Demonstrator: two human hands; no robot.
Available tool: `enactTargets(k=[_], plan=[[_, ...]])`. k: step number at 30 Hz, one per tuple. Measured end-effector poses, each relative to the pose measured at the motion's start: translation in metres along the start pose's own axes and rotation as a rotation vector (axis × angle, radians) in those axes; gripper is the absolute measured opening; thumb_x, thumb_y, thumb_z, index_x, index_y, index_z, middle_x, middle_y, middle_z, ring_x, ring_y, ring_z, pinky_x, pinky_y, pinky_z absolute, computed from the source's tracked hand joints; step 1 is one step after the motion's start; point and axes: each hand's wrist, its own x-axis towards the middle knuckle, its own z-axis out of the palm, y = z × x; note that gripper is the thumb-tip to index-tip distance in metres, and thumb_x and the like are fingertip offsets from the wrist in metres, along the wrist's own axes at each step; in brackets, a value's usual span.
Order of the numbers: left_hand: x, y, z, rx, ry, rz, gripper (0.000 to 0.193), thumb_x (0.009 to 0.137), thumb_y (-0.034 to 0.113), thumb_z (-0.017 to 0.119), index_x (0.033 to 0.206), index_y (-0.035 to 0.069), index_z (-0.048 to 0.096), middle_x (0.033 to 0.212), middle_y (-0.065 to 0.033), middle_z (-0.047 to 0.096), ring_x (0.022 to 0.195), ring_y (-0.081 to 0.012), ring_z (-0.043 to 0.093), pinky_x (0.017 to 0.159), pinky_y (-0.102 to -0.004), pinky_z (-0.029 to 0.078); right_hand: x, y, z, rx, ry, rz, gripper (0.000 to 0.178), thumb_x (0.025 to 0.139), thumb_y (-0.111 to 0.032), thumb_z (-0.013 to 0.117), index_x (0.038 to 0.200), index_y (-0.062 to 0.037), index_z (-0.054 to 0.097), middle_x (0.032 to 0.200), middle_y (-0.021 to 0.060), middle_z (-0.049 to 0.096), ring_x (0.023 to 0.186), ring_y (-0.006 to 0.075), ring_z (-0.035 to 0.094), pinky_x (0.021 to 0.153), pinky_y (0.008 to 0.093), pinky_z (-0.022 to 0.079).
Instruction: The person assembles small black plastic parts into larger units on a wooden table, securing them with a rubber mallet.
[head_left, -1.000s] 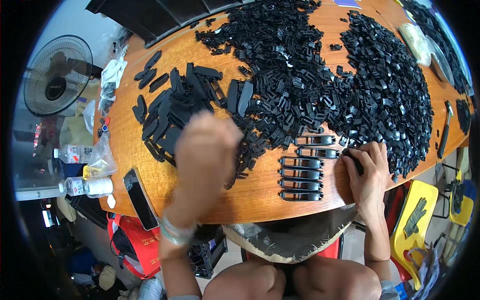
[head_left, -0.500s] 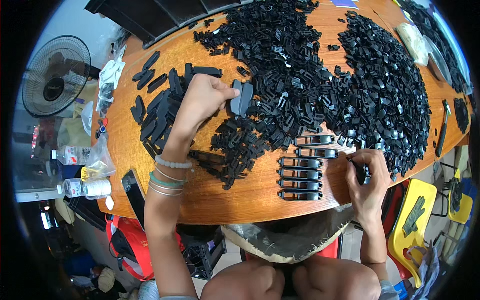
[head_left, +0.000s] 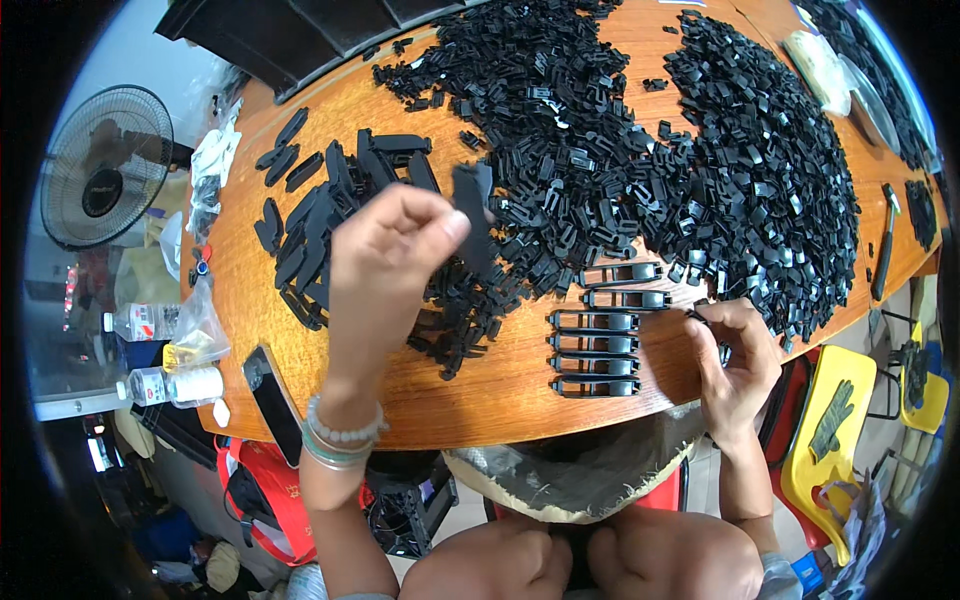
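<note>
Here, my left grip (head_left: 388,250) pinches a long black piece (head_left: 474,222) above the counter (head_left: 480,412); my right grip (head_left: 738,368), apparently, a small part (head_left: 697,316), beside frames (head_left: 618,387) ranked toward the near edge, presumably for reach.

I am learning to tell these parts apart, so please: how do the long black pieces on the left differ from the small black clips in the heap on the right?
The long pieces are clearly bigger, while each of the small clips is short. The long pieces form a small, loose group; the small clips form a large, dense heap. Both kinds are black and lie on the wooden table.
</note>
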Motion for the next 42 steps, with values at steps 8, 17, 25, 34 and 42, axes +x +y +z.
enactTargets(k=[8,17,25,34,42], plan=[[-0.055,0.038,0.032,-1.183,-0.327,-0.805,0.032,0.088,0.012,0.058,0.113,-0.001,0.043,0.096,-0.0213,0.063,0.084,-0.0283,0.065,0.077,-0.0381,0.054,0.019,-0.032,0.017,0.237,-0.058,-0.304,0.019,0.070,0.008,0.072,0.086,0.0054,0.063,0.079,0.0154,0.065,0.069,0.0218,0.064,0.060,0.0281,0.051],[-0.067,0.039,0.038,-1.119,-0.437,-0.852,0.039,0.092,0.007,0.053,0.126,-0.009,0.045,0.112,-0.0120,0.060,0.097,-0.0149,0.061,0.083,-0.0291,0.051,0.017,-0.038,0.024,0.206,-0.037,-0.390,0.023,0.069,0.009,0.072,0.088,0.0021,0.061,0.082,0.0140,0.065,0.067,0.0224,0.064,0.058,0.0294,0.051],[-0.086,0.053,0.043,-1.557,-0.380,-0.918,0.018,0.094,0.008,0.049,0.110,-0.002,0.051,0.099,-0.0071,0.058,0.084,-0.0103,0.058,0.066,-0.0271,0.051,0.003,-0.034,0.027,0.345,-0.178,-0.503,0.019,0.075,-0.004,0.070,0.092,-0.0009,0.062,0.095,0.0157,0.066,0.062,0.0204,0.062,0.049,0.0269,0.049],[-0.103,0.074,0.055,0.213,-0.266,0.132,0.050,0.078,0.000,0.067,0.124,-0.006,0.049,0.109,-0.0224,0.060,0.085,-0.0232,0.063,0.071,-0.0303,0.052,-0.003,-0.038,0.030,0.151,-0.040,-0.277,0.022,0.080,0.006,0.064,0.098,0.0039,0.054,0.086,0.0163,0.066,0.064,0.0238,0.066,0.056,0.0282,0.053],[-0.099,0.057,0.051,-1.017,-0.266,-0.624,0.047,0.094,0.004,0.048,0.136,-0.009,0.034,0.110,-0.0179,0.059,0.091,-0.0215,0.063,0.080,-0.0319,0.055,0.004,-0.031,0.024,0.178,-0.008,-0.378,0.022,0.071,0.004,0.072,0.090,0.0033,0.060,0.078,0.0146,0.063,0.063,0.0243,0.063,0.054,0.0298,0.051]])
